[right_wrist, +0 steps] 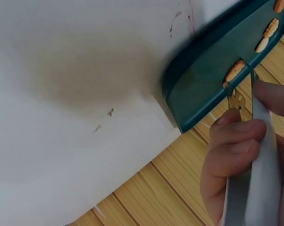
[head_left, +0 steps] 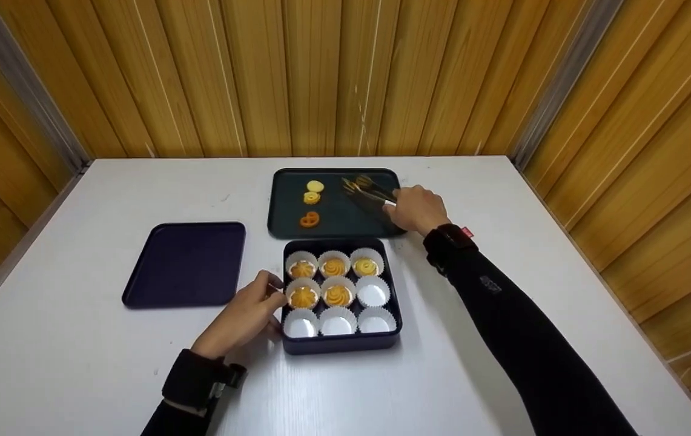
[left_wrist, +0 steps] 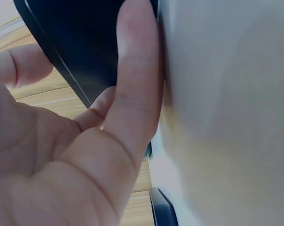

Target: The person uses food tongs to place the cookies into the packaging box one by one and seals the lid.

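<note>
My right hand (head_left: pixel 419 209) grips metal tongs (right_wrist: pixel 265 183) with golden tips above the dark green tray (head_left: pixel 345 224). In the right wrist view the tips stand on both sides of a brown cookie (right_wrist: pixel 235 71); whether they squeeze it, I cannot tell. Also on that tray are a pale round biscuit (head_left: pixel 315 186), a yellow swirl cookie (head_left: pixel 312 198) and a pretzel (head_left: pixel 309 219). My left hand (head_left: pixel 247 315) touches the left side of a dark blue box (head_left: pixel 340 346), thumb laid along its wall. White paper cups (head_left: pixel 373 292) fill the box; several hold swirl cookies (head_left: pixel 303 297), the others nothing.
A dark purple tray or lid (head_left: pixel 188 266) lies on the white table (head_left: pixel 103 357), left of the box. Wood-patterned walls (head_left: pixel 315 79) border the table at the back and sides. The green tray sits just behind the box.
</note>
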The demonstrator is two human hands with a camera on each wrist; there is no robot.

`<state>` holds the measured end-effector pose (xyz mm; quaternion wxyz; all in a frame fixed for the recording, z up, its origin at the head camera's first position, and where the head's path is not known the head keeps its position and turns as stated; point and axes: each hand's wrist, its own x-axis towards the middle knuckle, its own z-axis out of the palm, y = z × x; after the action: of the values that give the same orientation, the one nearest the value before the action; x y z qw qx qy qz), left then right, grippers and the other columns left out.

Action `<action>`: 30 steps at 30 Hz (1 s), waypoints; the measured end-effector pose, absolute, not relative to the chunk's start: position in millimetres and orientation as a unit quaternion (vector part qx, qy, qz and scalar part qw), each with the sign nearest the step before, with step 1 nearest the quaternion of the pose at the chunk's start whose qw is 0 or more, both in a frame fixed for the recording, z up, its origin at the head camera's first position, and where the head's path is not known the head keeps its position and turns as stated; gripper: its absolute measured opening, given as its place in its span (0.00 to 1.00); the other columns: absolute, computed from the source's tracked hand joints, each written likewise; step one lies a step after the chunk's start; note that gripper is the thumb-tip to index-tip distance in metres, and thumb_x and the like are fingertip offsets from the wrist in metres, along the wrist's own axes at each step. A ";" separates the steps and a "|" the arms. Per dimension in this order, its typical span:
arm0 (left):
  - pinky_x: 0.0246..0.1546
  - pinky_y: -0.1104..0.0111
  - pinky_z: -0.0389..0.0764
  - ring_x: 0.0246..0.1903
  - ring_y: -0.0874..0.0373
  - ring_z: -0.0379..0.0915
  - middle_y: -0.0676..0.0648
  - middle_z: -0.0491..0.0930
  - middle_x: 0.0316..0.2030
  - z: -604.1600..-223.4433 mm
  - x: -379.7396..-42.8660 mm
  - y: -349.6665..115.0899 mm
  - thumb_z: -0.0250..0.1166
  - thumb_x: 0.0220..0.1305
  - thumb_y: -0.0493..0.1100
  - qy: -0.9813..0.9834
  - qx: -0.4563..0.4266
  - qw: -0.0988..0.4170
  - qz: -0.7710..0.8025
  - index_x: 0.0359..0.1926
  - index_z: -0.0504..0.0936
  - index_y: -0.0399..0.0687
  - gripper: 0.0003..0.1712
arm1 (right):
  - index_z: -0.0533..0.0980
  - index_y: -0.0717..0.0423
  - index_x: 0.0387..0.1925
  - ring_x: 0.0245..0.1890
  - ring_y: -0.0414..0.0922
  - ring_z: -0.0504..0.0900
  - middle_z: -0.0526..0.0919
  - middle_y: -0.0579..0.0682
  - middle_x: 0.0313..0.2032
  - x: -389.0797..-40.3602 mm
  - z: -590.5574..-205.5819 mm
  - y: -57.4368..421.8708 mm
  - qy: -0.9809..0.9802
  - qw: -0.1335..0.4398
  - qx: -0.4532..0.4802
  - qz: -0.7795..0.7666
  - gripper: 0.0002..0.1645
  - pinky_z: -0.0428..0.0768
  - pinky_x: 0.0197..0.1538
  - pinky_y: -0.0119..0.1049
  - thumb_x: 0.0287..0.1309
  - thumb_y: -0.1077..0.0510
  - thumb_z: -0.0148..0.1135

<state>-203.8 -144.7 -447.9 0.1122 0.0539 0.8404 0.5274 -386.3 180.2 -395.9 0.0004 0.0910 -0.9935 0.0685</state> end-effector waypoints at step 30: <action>0.34 0.60 0.85 0.25 0.51 0.84 0.38 0.81 0.54 -447.9 -203.1 -143.9 0.56 0.75 0.43 0.842 0.053 0.110 0.526 0.58 0.72 0.39 0.16 | 0.77 0.52 0.71 0.42 0.59 0.83 0.86 0.66 0.55 -352.7 -392.4 254.4 -0.988 0.016 0.116 0.102 0.30 0.81 0.42 0.57 0.76 0.42 0.56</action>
<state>-203.1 -143.9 -447.9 0.1099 0.0533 0.8415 0.5262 -352.7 254.4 -392.4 0.0158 0.1158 -0.9879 0.1022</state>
